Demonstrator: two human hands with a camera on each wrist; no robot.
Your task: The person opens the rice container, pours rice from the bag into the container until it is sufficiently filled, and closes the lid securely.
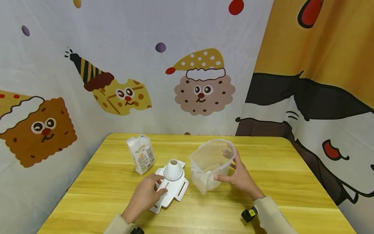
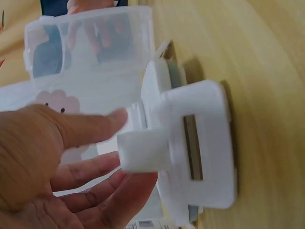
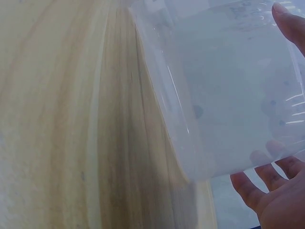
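A clear plastic container [image 1: 204, 159], open at the top, is at the middle right of the table. My right hand [image 1: 238, 177] grips its right side, with the thumb on the near wall and the fingers round the far wall. In the right wrist view, those fingers [image 3: 271, 179] show at the container's [image 3: 228, 90] lower edge. A white lid [image 1: 169, 191] with slotted side flaps and a cone-shaped spout [image 1: 173, 169] lies left of it. My left hand [image 1: 147, 191] hovers at the lid's left side, thumb and fingers spread around a small white block [image 2: 143, 150].
A white printed bag [image 1: 141, 154] stands upright on the wooden table [image 1: 102, 188], behind and left of the lid. A curtain with cartoon figures [image 1: 201, 29] hangs directly behind the table's back edge.
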